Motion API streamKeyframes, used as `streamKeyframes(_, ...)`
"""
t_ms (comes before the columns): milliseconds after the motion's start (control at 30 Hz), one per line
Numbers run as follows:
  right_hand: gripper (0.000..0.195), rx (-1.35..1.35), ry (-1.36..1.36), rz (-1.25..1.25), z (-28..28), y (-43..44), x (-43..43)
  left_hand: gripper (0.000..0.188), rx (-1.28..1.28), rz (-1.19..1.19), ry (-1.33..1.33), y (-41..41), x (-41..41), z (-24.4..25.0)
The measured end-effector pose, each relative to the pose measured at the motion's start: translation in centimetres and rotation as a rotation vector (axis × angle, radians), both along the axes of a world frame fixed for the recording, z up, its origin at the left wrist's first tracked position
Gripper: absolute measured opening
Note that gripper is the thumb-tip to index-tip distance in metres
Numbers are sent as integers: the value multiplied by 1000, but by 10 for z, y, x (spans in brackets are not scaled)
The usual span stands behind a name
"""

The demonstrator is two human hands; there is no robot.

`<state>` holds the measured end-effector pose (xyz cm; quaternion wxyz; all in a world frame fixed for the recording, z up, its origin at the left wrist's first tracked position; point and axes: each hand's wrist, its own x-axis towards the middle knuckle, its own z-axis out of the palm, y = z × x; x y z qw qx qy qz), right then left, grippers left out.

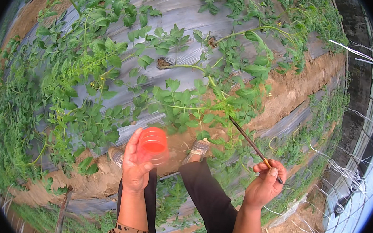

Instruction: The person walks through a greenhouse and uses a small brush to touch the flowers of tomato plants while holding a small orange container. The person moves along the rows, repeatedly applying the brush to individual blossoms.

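My left hand (136, 167) grips a clear plastic cup (155, 159) that holds red liquid. The cup's lower part is blurred. In my right hand (266, 181) is a slim brush (249, 141) with a dark tip and a lighter handle, held between thumb and fingers. The brush tip meets the leafy top of a tomato plant (223, 103), though I cannot tell whether it touches. That plant's bent stem (191, 66) rises from a planting hole (163, 63) in the silver plastic mulch film (152, 81).
More tomato plants (88, 56), some with yellow flowers, spread across the left. A bare soil furrow (296, 90) runs to the right. White strings (352, 179) hang near the wall at far right. A wooden stake (62, 212) stands lower left. My shoes (198, 148) are on soil between rows.
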<state>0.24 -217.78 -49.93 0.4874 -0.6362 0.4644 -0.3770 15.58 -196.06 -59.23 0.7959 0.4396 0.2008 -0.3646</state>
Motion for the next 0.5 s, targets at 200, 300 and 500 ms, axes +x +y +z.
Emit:
streamKeyframes(200,23,-50,115,-145,-20,-29,-25,109,34,-118,-27,-27,-6,-2)
streamKeyframes(300,23,73,59,-165,-41,-37,-38,109,38,-175,-41,-39,-11,-6)
streamKeyframes(500,23,216,30,-160,-86,-49,-51,110,30,-201,-64,-60,-19,-14)
